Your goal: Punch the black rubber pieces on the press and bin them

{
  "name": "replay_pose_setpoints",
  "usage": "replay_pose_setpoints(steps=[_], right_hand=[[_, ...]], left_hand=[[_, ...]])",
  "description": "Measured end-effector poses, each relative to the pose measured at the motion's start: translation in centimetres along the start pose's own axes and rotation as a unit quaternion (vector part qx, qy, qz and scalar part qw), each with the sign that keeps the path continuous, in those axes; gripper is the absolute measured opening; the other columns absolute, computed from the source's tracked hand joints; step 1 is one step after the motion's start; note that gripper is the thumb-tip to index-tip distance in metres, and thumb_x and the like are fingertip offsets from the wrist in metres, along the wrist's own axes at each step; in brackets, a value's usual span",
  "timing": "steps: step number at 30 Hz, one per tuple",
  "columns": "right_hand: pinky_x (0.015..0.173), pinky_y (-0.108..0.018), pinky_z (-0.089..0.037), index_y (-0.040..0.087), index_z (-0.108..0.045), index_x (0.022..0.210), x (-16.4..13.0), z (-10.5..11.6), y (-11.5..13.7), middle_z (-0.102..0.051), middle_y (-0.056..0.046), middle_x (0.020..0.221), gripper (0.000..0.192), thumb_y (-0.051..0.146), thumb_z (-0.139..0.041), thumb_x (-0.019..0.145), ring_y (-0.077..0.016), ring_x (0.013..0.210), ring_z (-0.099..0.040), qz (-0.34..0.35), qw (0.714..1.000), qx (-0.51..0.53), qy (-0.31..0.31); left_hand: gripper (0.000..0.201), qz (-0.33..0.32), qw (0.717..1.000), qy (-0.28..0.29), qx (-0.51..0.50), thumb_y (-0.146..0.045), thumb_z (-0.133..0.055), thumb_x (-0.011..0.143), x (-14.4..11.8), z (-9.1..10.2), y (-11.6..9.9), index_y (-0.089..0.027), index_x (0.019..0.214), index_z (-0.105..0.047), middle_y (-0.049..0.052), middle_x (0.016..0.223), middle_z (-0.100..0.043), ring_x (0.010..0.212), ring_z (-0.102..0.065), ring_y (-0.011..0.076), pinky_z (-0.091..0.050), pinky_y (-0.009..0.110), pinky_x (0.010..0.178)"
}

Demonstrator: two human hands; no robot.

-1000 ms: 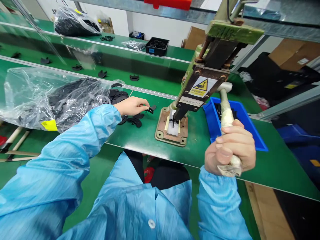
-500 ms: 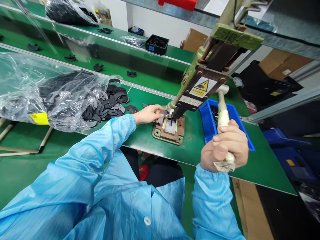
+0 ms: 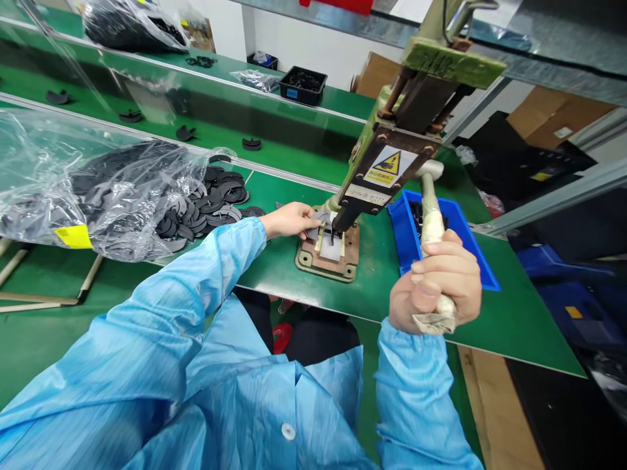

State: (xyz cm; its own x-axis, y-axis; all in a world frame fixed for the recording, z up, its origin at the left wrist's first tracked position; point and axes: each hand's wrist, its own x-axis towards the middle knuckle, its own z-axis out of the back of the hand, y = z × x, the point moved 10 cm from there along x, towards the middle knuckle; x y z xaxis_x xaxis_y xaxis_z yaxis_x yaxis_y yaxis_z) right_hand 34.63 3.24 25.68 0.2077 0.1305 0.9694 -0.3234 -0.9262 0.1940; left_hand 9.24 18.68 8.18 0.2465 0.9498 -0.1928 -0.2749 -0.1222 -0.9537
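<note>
A hand press (image 3: pixel 409 124) with a green frame and a yellow warning label stands on the green worktop. My left hand (image 3: pixel 292 220) pinches a dark grey curved piece (image 3: pixel 319 217) at the left side of the press bed, under the ram. Fingertips partly cover this piece. A small black part (image 3: pixel 333 233) lies in the fixture above the brown base plate (image 3: pixel 326 266). Closed around the tape-wrapped lever (image 3: pixel 432 219) of the press is my right hand (image 3: pixel 438 281); the lever points upward.
Left of the press, loose curved pieces (image 3: pixel 196 209) spill from a clear plastic bag (image 3: pixel 44 202). A blue bin (image 3: pixel 473 258) with dark parts stands behind the lever. Several curved parts lie on the green strip (image 3: pixel 215 134) beyond, and a black bin (image 3: pixel 313 91) sits farther back.
The curved piece in my left hand now lies flatter at the press bed. My right hand stays on the lever, which has barely moved. The whole view has shifted slightly.
</note>
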Motion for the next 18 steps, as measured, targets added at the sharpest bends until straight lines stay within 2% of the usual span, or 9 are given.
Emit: replay_pose_setpoints(steps=[6, 12, 18], right_hand=[[0.099, -0.056, -0.059, 0.024, -0.051, 0.068, -0.1, 0.2, -0.1, -0.053, 0.004, 0.063, 0.031, 0.043, -0.064, 0.09, -0.018, 0.08, -0.068, -0.005, 1.0, 0.004, 0.006], [0.1, -0.057, -0.058, 0.024, -0.05, 0.068, -0.2, 0.3, -0.2, -0.053, 0.004, 0.063, 0.032, 0.042, -0.065, 0.09, -0.0181, 0.08, -0.068, -0.009, 1.0, 0.008, 0.002], [0.099, -0.057, -0.059, 0.023, -0.048, 0.067, -0.1, 0.3, -0.3, -0.051, 0.005, 0.061, 0.032, 0.042, -0.065, 0.088, -0.0174, 0.076, -0.067, -0.02, 1.0, 0.002, -0.015]], left_hand=[[0.033, -0.003, 1.0, -0.005, 0.013, -0.039, -0.087, 0.088, 0.8, -0.4, -0.1, -0.017, 0.08, -0.064, 0.003, 0.073, -0.071, 0.06, -0.067, 0.0122, -0.057, 0.024, 0.058], [0.026, -0.003, 1.0, -0.023, 0.016, -0.031, -0.082, 0.093, 0.9, -0.5, 0.3, -0.017, 0.081, -0.064, 0.001, 0.072, -0.069, 0.059, -0.065, 0.0107, -0.056, 0.023, 0.058], [0.031, 0.066, 0.998, -0.005, 0.012, -0.027, -0.086, 0.09, 1.6, -0.8, 0.7, -0.018, 0.077, -0.059, 0.0, 0.064, -0.067, 0.056, -0.066, 0.0126, -0.054, 0.023, 0.056]])
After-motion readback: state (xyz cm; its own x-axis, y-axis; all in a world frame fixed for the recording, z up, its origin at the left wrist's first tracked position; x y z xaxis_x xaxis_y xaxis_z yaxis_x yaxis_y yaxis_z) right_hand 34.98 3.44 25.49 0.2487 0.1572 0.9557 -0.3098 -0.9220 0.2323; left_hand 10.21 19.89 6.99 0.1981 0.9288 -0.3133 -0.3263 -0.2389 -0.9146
